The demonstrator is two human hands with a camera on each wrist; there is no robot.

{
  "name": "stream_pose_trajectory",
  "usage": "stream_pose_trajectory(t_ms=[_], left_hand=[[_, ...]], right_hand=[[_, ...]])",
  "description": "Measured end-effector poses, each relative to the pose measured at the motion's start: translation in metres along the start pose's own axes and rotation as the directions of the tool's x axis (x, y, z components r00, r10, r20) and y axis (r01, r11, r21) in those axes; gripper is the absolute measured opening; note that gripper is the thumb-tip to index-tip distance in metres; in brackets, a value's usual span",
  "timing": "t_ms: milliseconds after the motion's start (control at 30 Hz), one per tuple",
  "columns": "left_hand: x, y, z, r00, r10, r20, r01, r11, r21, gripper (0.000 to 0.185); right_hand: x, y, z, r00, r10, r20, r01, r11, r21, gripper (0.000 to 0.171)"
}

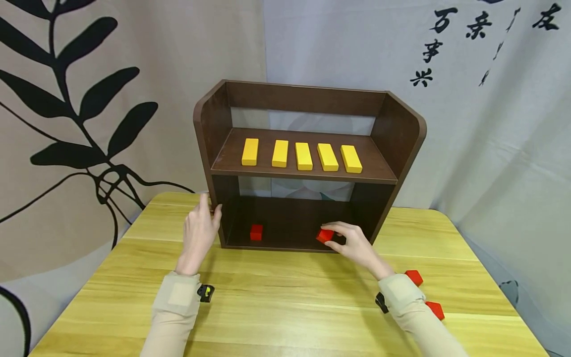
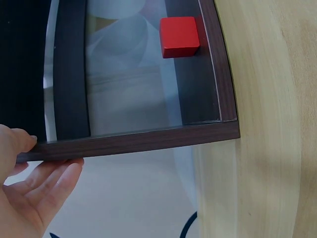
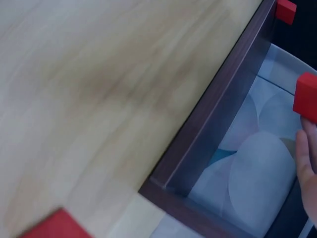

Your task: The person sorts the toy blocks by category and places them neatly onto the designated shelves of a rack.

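Note:
A dark brown two-tier shelf (image 1: 308,99) stands on the wooden table. My left hand (image 1: 199,232) holds its left side panel, with the thumb on one face and the fingers on the other in the left wrist view. My right hand (image 1: 354,246) pinches a red block (image 1: 324,236) between thumb and fingertips, in front of the lower tier's right half. A second red block (image 1: 256,232) sits at the left of that tier. Only part of the right hand (image 3: 308,163) shows in the right wrist view, beside the held block.
Several yellow blocks (image 1: 304,156) lie in a row on the upper tier. Two red blocks, one farther (image 1: 414,277) and one nearer (image 1: 434,310), lie on the table (image 1: 285,302) by the right forearm. Cloth backdrops (image 1: 334,44) hang behind.

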State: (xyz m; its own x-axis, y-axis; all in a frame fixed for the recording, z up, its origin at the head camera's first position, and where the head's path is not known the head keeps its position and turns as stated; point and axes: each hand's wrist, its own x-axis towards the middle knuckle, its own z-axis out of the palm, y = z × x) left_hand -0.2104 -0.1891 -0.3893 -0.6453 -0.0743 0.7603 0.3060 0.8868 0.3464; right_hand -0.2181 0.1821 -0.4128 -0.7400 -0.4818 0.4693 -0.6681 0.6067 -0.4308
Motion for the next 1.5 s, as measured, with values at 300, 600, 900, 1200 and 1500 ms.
stream_pose_trajectory(t_ms=[300, 600, 900, 1200, 1500], left_hand=[[0.0, 0.0, 0.0, 1.0, -0.009, 0.003, 0.009, 1.0, -0.001, 0.028], [0.0, 0.0, 0.0, 1.0, -0.004, 0.0, 0.004, 1.0, 0.006, 0.029], [0.0, 0.0, 0.0, 1.0, -0.015, 0.008, 0.015, 1.0, 0.002, 0.028], [0.0, 0.0, 0.0, 1.0, -0.013, 0.0, 0.013, 1.0, -0.003, 0.027], [0.0, 0.001, 0.0, 1.0, -0.021, 0.009, 0.021, 1.0, -0.004, 0.027]], right_hand=[[0.007, -0.003, 0.019, 0.999, 0.041, 0.007, -0.041, 0.998, 0.043, 0.034], [0.017, -0.008, 0.039, 1.0, 0.022, 0.004, -0.022, 0.997, 0.076, 0.034], [0.027, -0.013, 0.061, 0.997, 0.07, 0.041, -0.074, 0.989, 0.131, 0.034], [0.036, -0.016, 0.081, 0.985, 0.142, 0.102, -0.157, 0.975, 0.16, 0.036], [0.047, -0.023, 0.093, 0.981, 0.126, 0.149, -0.143, 0.984, 0.103, 0.036]])
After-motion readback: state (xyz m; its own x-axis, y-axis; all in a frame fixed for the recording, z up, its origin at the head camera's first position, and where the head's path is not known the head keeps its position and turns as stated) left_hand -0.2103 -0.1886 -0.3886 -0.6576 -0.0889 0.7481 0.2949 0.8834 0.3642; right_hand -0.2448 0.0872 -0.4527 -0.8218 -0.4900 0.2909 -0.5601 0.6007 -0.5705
